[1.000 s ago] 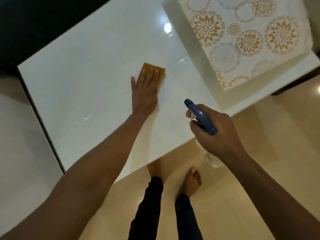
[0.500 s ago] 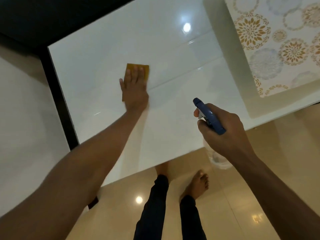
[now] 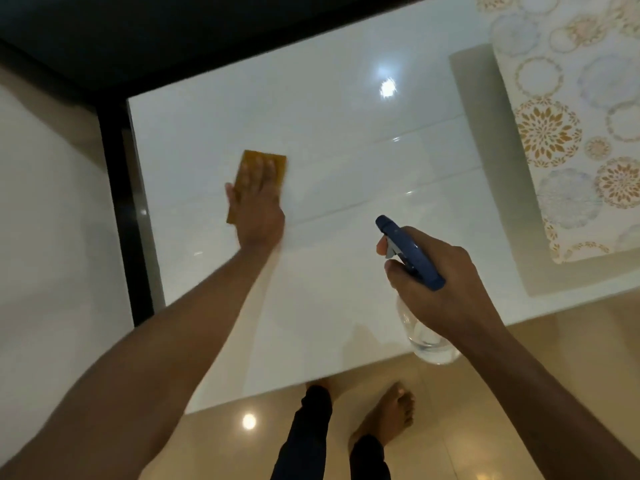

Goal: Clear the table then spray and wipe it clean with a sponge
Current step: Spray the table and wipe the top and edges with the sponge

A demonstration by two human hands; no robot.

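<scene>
The sponge (image 3: 265, 161) is pressed flat under the left hand (image 3: 258, 206), wiping underway, while the spray bottle (image 3: 410, 252) is gripped by the right hand (image 3: 446, 285); the table's (image 3: 329, 126) far side likely needs wiping next.

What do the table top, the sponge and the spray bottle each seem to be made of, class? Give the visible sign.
Table top: probably glossy glass or polished stone, since it mirrors a lamp sharply.
Sponge: looks like soft matte foam, yellow-brown, without shine, flat under the left hand.
Spray bottle: likely clear plastic body with an opaque blue plastic head, gripped by the right hand.
</scene>
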